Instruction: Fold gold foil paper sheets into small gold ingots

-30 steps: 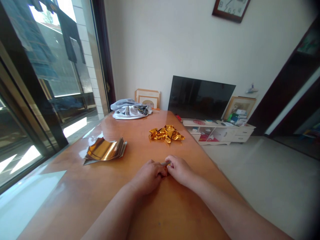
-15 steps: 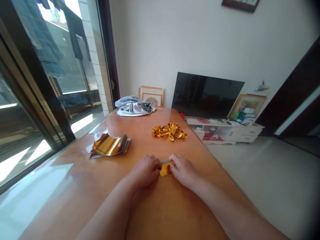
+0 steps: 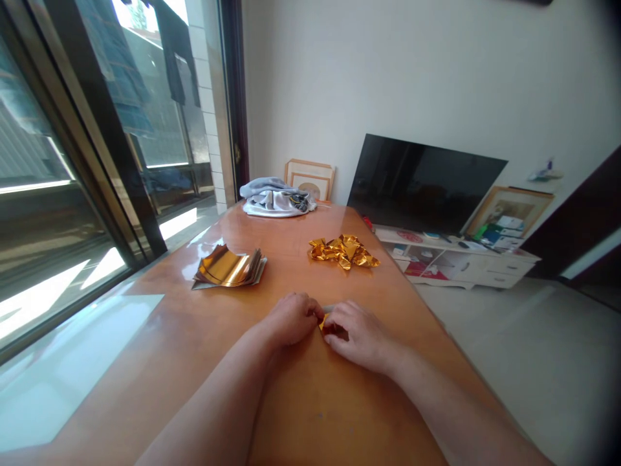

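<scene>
My left hand (image 3: 297, 318) rests on the wooden table, its fingers pinched on the left edge of a small sheet of gold foil paper (image 3: 323, 321). Over the sheet's right part curves my right hand (image 3: 356, 331), thumb and fingertips closed on it. Most of the sheet is hidden under the fingers; a greyish strip shows along its far edge. Beyond my hands lies a heap of folded gold foil pieces (image 3: 345, 252). Farther left sits a curled stack of gold foil sheets (image 3: 229, 266).
Bundled grey cloth (image 3: 276, 198) lies at the table's (image 3: 301, 414) far end. A pale sheet (image 3: 82, 362) reflects light at the left edge. Past the right edge stand a low white cabinet (image 3: 480, 265) and a dark television (image 3: 422, 184). A glass sliding door (image 3: 97, 162) runs along the left.
My right hand has moved left across the sheet, covering more of it, and now lies close to my left hand. The view has turned slightly left.
</scene>
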{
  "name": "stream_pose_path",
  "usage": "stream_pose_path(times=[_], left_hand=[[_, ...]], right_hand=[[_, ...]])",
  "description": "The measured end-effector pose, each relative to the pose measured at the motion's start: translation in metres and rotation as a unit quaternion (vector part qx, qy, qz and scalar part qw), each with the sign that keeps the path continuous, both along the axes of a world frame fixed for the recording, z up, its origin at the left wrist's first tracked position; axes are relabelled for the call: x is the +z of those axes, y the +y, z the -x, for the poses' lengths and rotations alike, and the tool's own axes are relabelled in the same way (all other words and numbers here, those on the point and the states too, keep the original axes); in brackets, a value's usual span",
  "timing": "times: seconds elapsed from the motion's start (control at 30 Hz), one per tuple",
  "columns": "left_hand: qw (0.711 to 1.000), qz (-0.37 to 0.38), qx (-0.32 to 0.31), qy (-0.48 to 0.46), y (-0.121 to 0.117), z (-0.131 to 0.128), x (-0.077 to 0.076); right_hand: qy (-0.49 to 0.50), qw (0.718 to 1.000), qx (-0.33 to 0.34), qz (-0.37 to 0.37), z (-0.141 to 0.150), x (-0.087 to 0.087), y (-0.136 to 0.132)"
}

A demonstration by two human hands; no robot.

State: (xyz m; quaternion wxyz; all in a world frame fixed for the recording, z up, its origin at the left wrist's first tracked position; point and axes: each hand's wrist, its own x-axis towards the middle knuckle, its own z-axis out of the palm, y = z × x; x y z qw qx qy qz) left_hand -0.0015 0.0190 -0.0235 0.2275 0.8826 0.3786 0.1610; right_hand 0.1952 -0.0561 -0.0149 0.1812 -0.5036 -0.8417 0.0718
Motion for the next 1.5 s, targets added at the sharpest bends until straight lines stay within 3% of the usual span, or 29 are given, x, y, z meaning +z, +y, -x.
stream_pose_path(times=[0.33, 0.5, 0.87, 1.5], left_hand=[[1.000, 0.014, -0.005, 0.007, -0.001, 0.003, 0.003], [1.000, 0.007, -0.013, 0.003, 0.000, 0.003, 0.002], [0.999, 0.006, 0.048, -0.003, -0.002, 0.000, -0.003], [0.995, -0.031, 0.092, 0.026, -0.001, -0.006, -0.009]], right_hand=[[-0.022, 0.999, 0.025, -0.012, -0.003, -0.004, 0.002], [-0.013, 1.000, 0.000, -0.027, -0.003, -0.010, 0.003], [-0.011, 0.994, -0.091, -0.054, -0.003, -0.020, 0.010], [0.040, 0.984, -0.173, -0.018, -0.001, -0.028, 0.022]])
